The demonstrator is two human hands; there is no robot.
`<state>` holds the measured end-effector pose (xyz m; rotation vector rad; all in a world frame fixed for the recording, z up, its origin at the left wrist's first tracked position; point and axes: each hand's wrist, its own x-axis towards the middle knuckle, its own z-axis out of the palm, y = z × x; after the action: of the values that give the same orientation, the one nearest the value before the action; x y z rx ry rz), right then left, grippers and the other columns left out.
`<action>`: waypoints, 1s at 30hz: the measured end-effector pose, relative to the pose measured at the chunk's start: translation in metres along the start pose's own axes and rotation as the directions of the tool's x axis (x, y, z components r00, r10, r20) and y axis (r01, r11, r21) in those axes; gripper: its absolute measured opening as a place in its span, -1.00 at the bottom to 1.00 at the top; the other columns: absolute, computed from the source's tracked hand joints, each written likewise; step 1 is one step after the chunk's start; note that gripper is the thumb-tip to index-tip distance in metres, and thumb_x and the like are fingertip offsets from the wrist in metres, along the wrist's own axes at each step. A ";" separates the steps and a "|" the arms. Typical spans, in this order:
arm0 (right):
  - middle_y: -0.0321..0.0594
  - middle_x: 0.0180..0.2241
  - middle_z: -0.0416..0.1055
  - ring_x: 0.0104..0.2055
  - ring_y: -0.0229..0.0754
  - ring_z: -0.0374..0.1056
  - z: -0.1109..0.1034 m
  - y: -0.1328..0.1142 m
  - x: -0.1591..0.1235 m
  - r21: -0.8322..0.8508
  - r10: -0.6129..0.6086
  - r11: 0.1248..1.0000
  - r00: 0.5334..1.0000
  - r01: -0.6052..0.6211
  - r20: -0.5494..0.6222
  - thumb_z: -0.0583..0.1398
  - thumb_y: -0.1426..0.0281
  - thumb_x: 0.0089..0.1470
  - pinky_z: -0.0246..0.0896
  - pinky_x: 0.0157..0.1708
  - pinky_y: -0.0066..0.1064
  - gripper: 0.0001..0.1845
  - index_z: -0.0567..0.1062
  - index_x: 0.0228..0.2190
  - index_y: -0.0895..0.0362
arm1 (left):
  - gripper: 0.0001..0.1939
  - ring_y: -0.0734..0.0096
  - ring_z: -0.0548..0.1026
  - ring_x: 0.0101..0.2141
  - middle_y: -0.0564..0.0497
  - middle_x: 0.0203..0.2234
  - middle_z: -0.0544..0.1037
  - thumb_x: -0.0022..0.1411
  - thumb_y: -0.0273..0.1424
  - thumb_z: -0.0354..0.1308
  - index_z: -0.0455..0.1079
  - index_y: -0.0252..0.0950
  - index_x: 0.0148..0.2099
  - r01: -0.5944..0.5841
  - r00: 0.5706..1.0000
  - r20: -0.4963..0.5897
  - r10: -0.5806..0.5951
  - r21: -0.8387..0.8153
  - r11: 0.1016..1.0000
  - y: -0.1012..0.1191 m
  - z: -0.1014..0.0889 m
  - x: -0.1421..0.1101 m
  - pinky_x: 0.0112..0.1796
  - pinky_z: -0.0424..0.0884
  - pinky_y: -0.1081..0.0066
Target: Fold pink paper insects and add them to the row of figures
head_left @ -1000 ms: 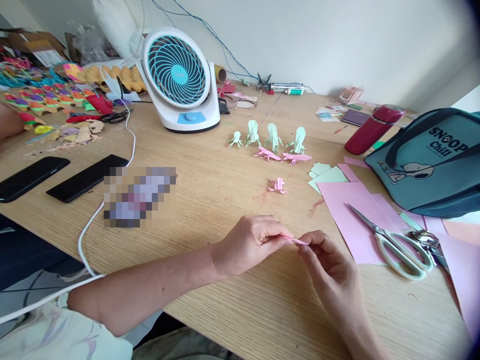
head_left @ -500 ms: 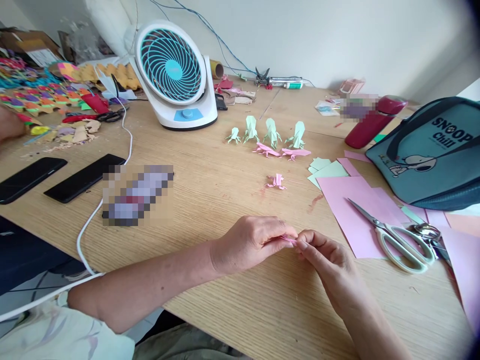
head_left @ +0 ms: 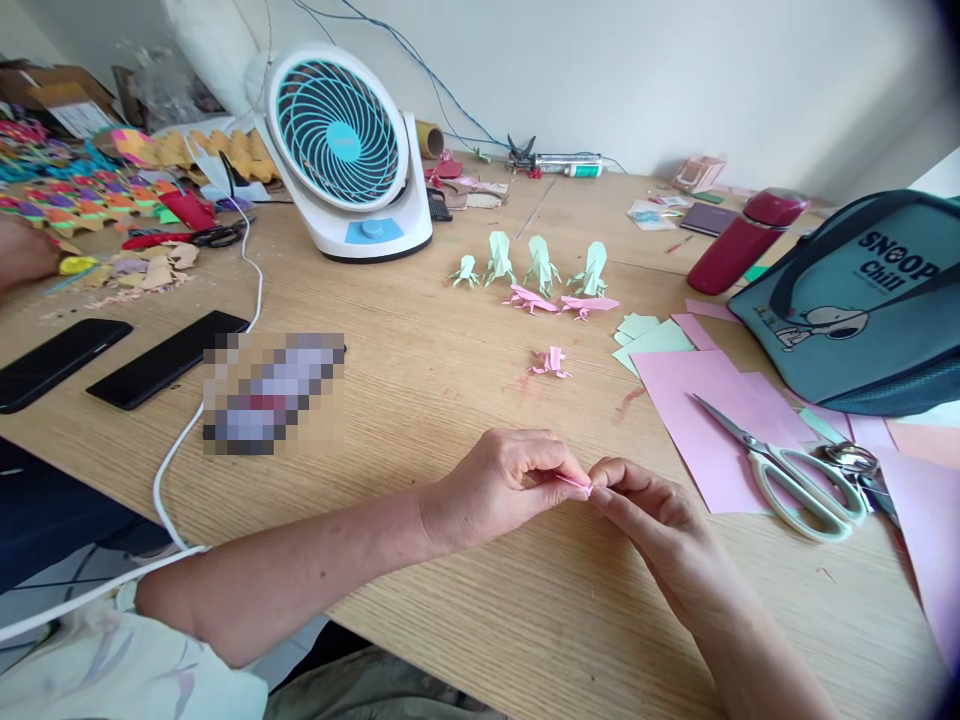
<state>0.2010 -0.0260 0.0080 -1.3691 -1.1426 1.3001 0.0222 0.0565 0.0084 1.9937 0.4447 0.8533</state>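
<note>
Between my hands, above the table's near part, is a small folded piece of pink paper [head_left: 574, 484]. My left hand [head_left: 514, 482] pinches it between thumb and fingers, which hide most of it. At its right end, the thumb and forefinger of my right hand [head_left: 651, 510] close on the tip. Beyond them a pink origami figure [head_left: 551, 362] with bent legs stands on the wood. Farther back are two longer pink origami insects [head_left: 589, 306] and a row of several pale green ones [head_left: 540, 264].
Scissors [head_left: 795, 480] lie on pink paper sheets [head_left: 679, 410] at right, near a teal bag [head_left: 847, 330] and a red bottle [head_left: 746, 245]. A fan [head_left: 360, 150] stands behind. Phones [head_left: 169, 358] and a white cable [head_left: 161, 470] lie left; another person's hand [head_left: 26, 255] is at far left.
My right hand has moved slightly left, closer to my left hand. Less of the pink paper shows between the fingers now. The view has shifted a little.
</note>
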 end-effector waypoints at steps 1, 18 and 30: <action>-0.30 -0.51 0.35 -0.44 -0.24 0.20 0.000 0.000 0.001 -0.005 -0.006 1.000 1.000 0.006 -0.002 0.29 0.12 0.05 0.15 -0.42 -0.43 -0.72 0.52 -0.46 0.07 | -0.89 0.50 0.50 -0.37 -0.02 -0.41 0.59 0.29 -0.43 0.20 0.53 -0.34 -0.27 -0.001 1.000 0.002 0.001 0.008 1.000 0.000 0.000 0.000 -0.31 0.40 0.51; -0.30 -0.53 0.36 -0.47 -0.26 0.18 -0.012 0.004 0.003 -0.086 0.060 0.995 0.997 -0.056 0.042 0.34 0.07 -0.04 0.12 -0.45 -0.43 -0.67 0.55 -0.47 0.09 | -0.87 0.49 0.51 -0.36 -0.02 -0.40 0.59 0.30 -0.41 0.18 0.54 -0.33 -0.26 -0.008 0.990 0.139 0.003 0.037 0.999 -0.001 -0.007 0.002 -0.29 0.39 0.51; -0.33 -0.58 0.33 -0.51 -0.30 0.13 -0.008 -0.001 0.003 0.028 0.069 0.997 0.996 -0.071 0.060 0.37 0.13 -0.06 0.07 -0.47 -0.44 -0.71 0.55 -0.50 0.10 | -0.88 0.52 0.52 -0.39 -0.02 -0.41 0.61 0.20 -0.40 0.29 0.54 -0.37 -0.31 0.146 0.989 0.063 -0.137 -0.172 0.974 -0.003 0.000 0.001 -0.35 0.43 0.57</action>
<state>0.2095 -0.0226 0.0083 -1.3673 -1.1185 1.4111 0.0235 0.0591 0.0059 1.7941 0.4598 0.7256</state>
